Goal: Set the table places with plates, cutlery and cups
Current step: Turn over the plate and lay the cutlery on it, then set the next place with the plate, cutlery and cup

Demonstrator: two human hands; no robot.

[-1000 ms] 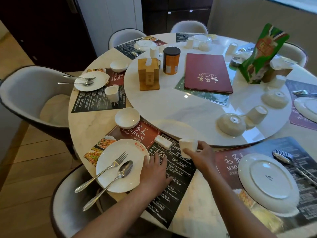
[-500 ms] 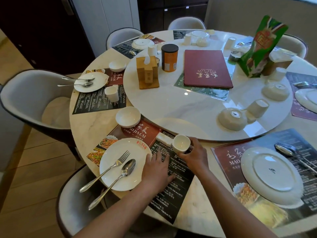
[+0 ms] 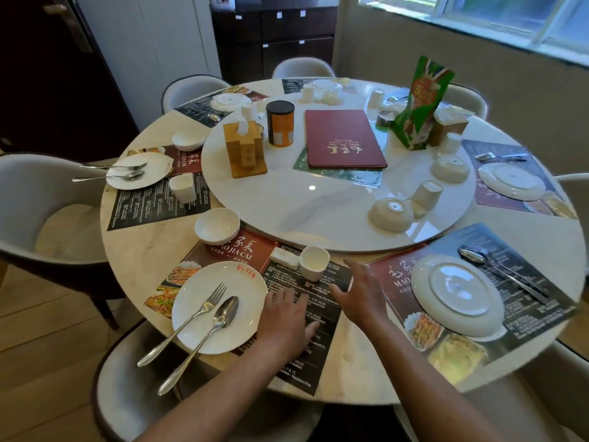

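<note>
Two hands work at the near edge of a round marble desk (image 3: 140, 250), which carries a big turntable (image 3: 318, 212) at its centre. On the turntable lie a red menu (image 3: 344, 138), a wooden box (image 3: 243, 151), an orange tin (image 3: 280, 124), a green bag (image 3: 420, 103) and two upturned bowls with cups beside them. At the near place, a dark placemat (image 3: 318, 317) holds a white plate (image 3: 220, 306) with a fork (image 3: 188, 323) and a spoon (image 3: 207, 336) lying across it, their handles over the desk's edge. A bowl (image 3: 217, 225) stands upright at the mat's far left corner. A small white cup (image 3: 314, 262) stands upright on the mat, just beside a white rest (image 3: 284, 257) to its left. The left hand (image 3: 287, 317) lies flat on the mat, fingers spread, its edge just beside the plate. The right hand (image 3: 360, 293) is held with fingers straight and apart, near the cup but not touching it, holding nothing. To the right, another mat carries an upturned plate (image 3: 459, 295) with cutlery beside it.
</note>
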